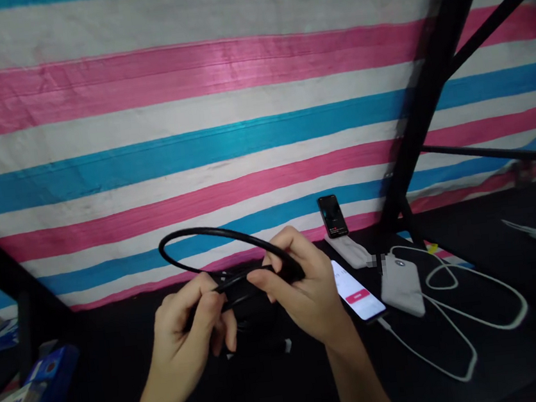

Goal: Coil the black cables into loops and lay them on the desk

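Note:
A black cable (226,231) is held up between my two hands, and one loop of it arches above them. My left hand (190,326) pinches the strands between thumb and fingertips. On the other side my right hand (304,287) is closed round the cable, its thumb pressed along the top. The cable's ends are hard to make out against the dark surface. Just right of my right hand lies a phone with a lit white screen (358,291), a white cord plugged into its lower end.
A white power bank (401,286) with a looping white cord (500,327) lies to the right. Behind, a dark phone (332,216) leans on a white stand. Black metal posts (424,106) rise before a striped tarp (192,126). Blue packages (33,395) lie at the left.

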### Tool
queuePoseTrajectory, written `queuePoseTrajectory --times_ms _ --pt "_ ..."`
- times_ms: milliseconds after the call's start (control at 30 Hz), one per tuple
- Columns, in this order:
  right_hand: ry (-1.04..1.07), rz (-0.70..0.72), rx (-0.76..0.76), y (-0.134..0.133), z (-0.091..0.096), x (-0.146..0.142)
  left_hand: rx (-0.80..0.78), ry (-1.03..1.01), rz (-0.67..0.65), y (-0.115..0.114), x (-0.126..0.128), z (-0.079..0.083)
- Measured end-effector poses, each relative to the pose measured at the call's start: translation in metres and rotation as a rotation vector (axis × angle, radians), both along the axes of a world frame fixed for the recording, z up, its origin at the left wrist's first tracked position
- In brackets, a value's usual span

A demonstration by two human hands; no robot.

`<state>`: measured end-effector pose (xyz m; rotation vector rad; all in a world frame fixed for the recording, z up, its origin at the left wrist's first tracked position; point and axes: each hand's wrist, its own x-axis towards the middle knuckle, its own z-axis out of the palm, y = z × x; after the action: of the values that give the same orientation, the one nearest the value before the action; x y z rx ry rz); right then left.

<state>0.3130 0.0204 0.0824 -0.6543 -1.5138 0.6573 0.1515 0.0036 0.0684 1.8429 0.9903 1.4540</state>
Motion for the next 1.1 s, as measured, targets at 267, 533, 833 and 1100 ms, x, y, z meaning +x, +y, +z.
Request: queuePoseTrajectory --times_ms 267,533,833,1100 --pt "-0.013 0.021 -0.076 0.012 -0.001 -0.009 0.151 0.167 0.163 0.017 -0.01 -0.004" --pt "-0.028 0.167 -0.199 0.031 -0.008 -0.009 0.154 0.271 0.208 0.028 -0.027 0.001" --pt "-0.013 0.352 -0.365 0.063 -0.024 -0.006 -0.072 0.287 0.097 0.041 -0.045 -0.001" --pt "-0.039 0.389 -0.464 0.076 -0.028 0.005 -0.027 0.207 0.199 0.042 -0.074 0.001"
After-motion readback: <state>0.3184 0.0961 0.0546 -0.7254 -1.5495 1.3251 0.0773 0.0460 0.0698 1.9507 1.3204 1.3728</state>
